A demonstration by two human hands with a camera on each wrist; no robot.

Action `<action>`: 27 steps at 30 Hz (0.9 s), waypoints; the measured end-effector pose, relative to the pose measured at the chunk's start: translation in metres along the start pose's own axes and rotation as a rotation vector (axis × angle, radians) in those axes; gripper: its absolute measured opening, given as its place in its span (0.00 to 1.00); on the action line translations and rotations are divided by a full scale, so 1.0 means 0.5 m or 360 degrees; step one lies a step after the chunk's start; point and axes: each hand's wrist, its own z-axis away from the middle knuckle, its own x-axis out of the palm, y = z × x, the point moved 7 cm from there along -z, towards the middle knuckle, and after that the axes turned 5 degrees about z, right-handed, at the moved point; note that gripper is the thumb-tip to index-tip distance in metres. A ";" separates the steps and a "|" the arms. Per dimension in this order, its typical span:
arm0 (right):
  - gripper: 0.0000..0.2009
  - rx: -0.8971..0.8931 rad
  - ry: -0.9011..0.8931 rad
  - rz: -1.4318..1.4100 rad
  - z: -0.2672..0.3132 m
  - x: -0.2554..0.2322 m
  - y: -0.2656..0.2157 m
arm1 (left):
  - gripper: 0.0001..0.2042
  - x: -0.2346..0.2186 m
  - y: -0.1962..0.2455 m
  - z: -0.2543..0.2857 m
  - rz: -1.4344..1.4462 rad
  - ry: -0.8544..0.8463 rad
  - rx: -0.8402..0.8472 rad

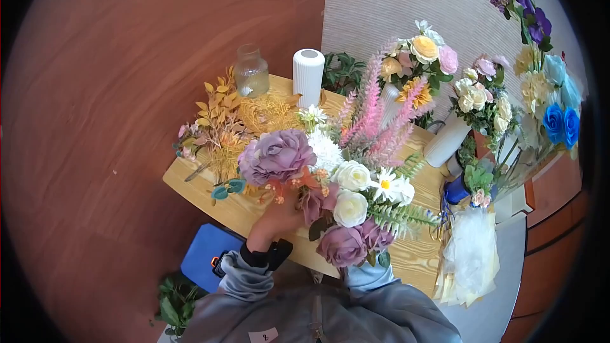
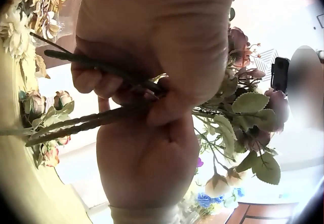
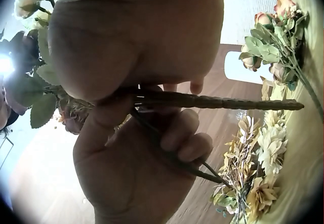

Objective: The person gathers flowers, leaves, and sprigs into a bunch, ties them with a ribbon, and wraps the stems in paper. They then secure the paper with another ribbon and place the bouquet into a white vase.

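A bouquet of artificial flowers is held up before the chest over the wooden table. It has a mauve rose (image 1: pixel 279 155), white roses (image 1: pixel 351 208), a white daisy (image 1: pixel 386 185) and pink feathery spikes (image 1: pixel 372 111). My left hand (image 1: pixel 279 219) grips the stems beneath the blooms, fingers curled round them. Close beside it, my right hand (image 3: pixel 136 41) holds the same bunch; flowers hide it in the head view. Below both hands, bare green and brown stems (image 2: pixel 83 124) stick out, ends spread apart.
On the table (image 1: pixel 413 251) stand a clear glass vase (image 1: pixel 251 73) and a white ribbed vase (image 1: pixel 308 79). Yellow dried foliage (image 1: pixel 219 105) lies at the left. Filled vases (image 1: pixel 447 140) line the right, near wrapping sheets (image 1: pixel 471 254). A blue box (image 1: pixel 210 257) sits below the table's left edge.
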 end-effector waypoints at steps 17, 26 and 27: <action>0.17 0.0034 -0.0037 0.0096 -0.154 0.049 0.058 | 0.23 0.027 -0.077 -0.009 -0.0545 0.0111 0.0025; 0.11 -0.0167 0.0045 0.0120 -0.306 -0.166 -0.336 | 0.06 0.037 -0.129 -0.008 -0.0320 0.0129 -0.0030; 0.12 -0.0148 -0.0080 -0.0042 -0.309 -0.162 -0.346 | 0.06 0.041 -0.137 -0.008 -0.0316 0.0127 -0.0031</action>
